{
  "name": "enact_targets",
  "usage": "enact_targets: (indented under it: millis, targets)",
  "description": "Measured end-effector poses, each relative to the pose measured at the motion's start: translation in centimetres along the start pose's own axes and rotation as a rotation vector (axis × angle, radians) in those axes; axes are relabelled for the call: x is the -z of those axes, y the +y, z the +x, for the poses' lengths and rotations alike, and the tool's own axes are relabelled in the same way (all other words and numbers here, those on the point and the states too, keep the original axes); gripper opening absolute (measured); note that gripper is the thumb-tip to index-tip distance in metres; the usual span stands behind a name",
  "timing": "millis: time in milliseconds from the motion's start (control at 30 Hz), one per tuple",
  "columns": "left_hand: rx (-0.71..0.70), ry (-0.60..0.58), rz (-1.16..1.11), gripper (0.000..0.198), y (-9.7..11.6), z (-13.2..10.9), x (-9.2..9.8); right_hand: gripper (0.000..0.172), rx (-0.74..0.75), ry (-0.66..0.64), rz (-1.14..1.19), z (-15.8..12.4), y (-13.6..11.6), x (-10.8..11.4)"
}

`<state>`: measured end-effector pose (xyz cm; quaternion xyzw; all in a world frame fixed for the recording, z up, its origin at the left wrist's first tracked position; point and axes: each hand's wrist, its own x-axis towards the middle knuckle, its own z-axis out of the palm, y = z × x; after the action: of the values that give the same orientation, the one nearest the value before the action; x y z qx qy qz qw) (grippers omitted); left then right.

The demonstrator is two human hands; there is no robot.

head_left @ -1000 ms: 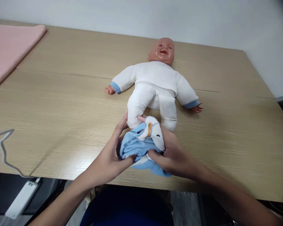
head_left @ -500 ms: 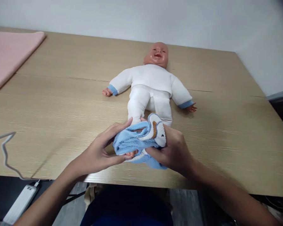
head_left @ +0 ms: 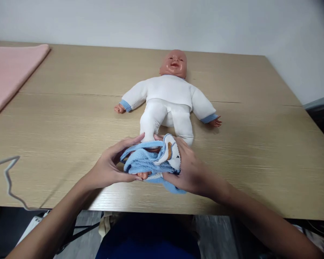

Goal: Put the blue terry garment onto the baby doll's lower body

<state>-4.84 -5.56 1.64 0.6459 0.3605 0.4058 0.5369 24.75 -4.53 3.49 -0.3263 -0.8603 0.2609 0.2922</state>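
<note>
A baby doll point(head_left: 170, 97) in white clothes with blue cuffs lies on its back on the wooden table point(head_left: 70, 118), head away from me. Just in front of its feet I hold a bunched light-blue towelling garment point(head_left: 148, 162) with a white and orange animal patch. My left hand point(head_left: 110, 167) grips its left side, fingers curled round the cloth. My right hand point(head_left: 187, 167) grips its right side by the patch. A small doll foot shows under the cloth between my hands.
A pink cloth point(head_left: 8, 75) lies at the table's far left corner. A grey cable point(head_left: 8, 176) loops over the near left edge. A white wall stands behind the table. My lap in dark blue shows below the front edge.
The blue garment has been stretched wider and lower between both hands, and the left hand has slid further left along it. The view has shifted slightly; the doll has stayed put.
</note>
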Motion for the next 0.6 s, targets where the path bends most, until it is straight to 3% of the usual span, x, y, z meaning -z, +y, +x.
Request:
enact_targets:
  millis: [200, 400, 600]
  targets:
    - [0.004, 0.049, -0.041, 0.107, -0.6, -0.3, -1.0, 0.083, -0.022, 0.068, 0.028, 0.0, 0.1, 0.0]
    - [-0.027, 0.001, 0.084, 0.103, -0.2, -0.6, -1.0, 0.058, 0.074, 0.021, 0.073, 0.9, 0.4, 1.9]
    - [-0.104, 0.121, 0.186, 0.082, 0.2, -0.5, -2.6, 0.044, 0.067, 0.239, -0.032, 0.6, 0.3, 0.6]
